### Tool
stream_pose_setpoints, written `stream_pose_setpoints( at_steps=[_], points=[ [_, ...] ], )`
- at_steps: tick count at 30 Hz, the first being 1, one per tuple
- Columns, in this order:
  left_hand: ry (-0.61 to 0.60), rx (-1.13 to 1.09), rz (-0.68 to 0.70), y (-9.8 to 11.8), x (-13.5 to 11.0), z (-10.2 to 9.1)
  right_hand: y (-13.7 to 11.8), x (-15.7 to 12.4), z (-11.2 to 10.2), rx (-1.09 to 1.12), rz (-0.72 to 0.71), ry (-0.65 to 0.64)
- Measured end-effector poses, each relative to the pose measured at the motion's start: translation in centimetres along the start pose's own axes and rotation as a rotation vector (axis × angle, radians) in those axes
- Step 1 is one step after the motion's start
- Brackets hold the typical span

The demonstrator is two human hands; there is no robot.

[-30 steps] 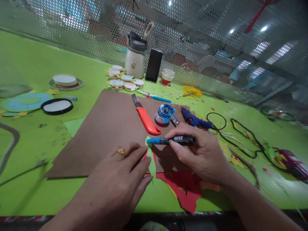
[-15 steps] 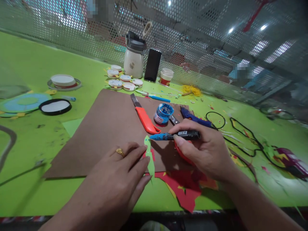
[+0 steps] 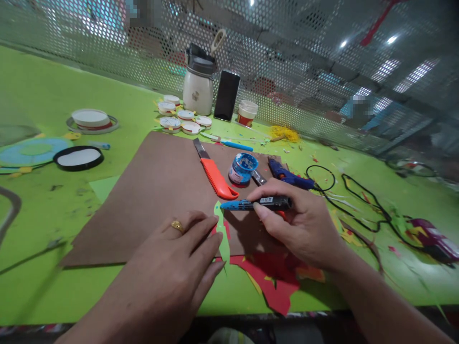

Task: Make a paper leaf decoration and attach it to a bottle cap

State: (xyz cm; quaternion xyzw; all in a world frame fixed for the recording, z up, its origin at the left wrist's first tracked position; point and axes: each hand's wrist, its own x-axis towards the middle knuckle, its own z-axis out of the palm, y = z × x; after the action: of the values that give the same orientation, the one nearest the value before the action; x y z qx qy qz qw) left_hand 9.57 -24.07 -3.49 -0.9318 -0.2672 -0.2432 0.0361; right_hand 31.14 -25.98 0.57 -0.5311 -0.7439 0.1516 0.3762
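Observation:
A narrow light-green paper cutout [image 3: 224, 246], with small dark dots near its pointed top, lies on brown cardboard [image 3: 154, 191] and runs past its lower edge. My left hand [image 3: 172, 270], wearing a gold ring, rests with fingers stretched out and their tips pressing the cutout's left side. In my right hand [image 3: 304, 229] is a black marker pen [image 3: 272, 203] with a blue-smeared front end, held almost level. Its tip meets or hovers just over the cutout's top; which one I cannot tell. Red paper scraps [image 3: 276, 282] lie below and partly under the cutout.
Beyond the pen are an orange utility knife [image 3: 217, 179], an open blue paint jar [image 3: 244, 168] and a blue glue gun [image 3: 289, 174] with a black cord. A flask [image 3: 198, 88], a phone [image 3: 227, 95] and several small white discs [image 3: 170, 124] stand farther back by a perforated screen.
The marker's tip has shifted slightly left and down over the cutout's top, my right hand moving with it. My left hand stays put on the paper. The view has moved slightly.

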Motion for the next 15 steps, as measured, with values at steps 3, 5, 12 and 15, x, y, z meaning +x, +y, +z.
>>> stream_pose_setpoints(
  at_steps=[3,5,12,15],
  points=[
    [-0.006,0.004,-0.011,-0.03,-0.12,0.20,0.08,0.00,0.03,-0.006,-0.008,0.004],
    [-0.009,0.005,-0.009,-0.01,-0.13,0.28,0.11,-0.01,0.03,-0.001,-0.010,0.002],
    [-0.010,-0.006,-0.008,-0.01,-0.19,0.01,0.05,-0.08,-0.13,-0.015,-0.027,-0.003],
    [-0.008,-0.008,-0.009,-0.04,-0.15,0.18,0.01,-0.06,-0.11,-0.020,-0.036,-0.008]
  ],
)
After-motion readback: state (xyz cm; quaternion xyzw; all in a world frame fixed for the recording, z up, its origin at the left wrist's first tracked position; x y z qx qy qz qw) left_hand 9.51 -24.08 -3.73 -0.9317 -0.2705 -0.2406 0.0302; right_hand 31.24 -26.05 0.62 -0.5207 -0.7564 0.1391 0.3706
